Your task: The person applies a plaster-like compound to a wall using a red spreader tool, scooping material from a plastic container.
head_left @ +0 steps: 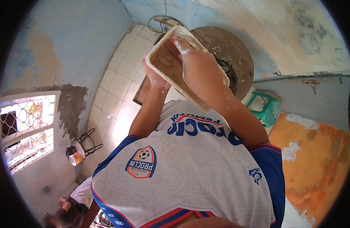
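The left hand [156, 77] grips the pale tub [159, 42] by its side, near a round brown surface [234, 47]; the right hand [197, 62] clasps a reddish tool [171, 49] (inside the tub, by brown paste [164, 62]).

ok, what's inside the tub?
Tan paste and a reddish piece the right hand holds. That hand covers part of the tub; what's beneath hand or paste can't be seen.

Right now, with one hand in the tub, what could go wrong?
The left hand alone seems to support the white rectangular plastic tub; a hard push inside might tip it, spilling brown paste on the pale square floor tiles.
The right hand is smeared with whitish residue, so its grip on the reddish flat tool might slip.
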A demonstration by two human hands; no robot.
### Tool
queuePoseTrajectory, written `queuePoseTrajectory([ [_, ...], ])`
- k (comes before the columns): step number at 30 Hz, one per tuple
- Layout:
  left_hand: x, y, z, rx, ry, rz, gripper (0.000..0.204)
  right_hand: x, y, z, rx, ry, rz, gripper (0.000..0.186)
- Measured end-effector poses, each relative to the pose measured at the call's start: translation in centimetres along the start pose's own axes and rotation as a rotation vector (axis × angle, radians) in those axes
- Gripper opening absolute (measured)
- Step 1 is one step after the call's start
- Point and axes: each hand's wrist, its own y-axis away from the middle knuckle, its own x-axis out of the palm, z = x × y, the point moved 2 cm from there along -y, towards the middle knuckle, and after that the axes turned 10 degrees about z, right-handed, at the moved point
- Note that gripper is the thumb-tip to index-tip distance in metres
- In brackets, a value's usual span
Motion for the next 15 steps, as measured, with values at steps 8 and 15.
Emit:
queuePoseTrajectory([
  [8,-0.4,0.4,0.2,-0.014,-0.185,0.046,0.078,-0.6,1.0,0.4,0.009,0.055,-0.015,0.044],
  [15,1.9,0.0,0.0,-0.053,-0.226,-0.188,0.075,-0.2,1.1,0.3,0.035,0.063,-0.033,0.048],
])
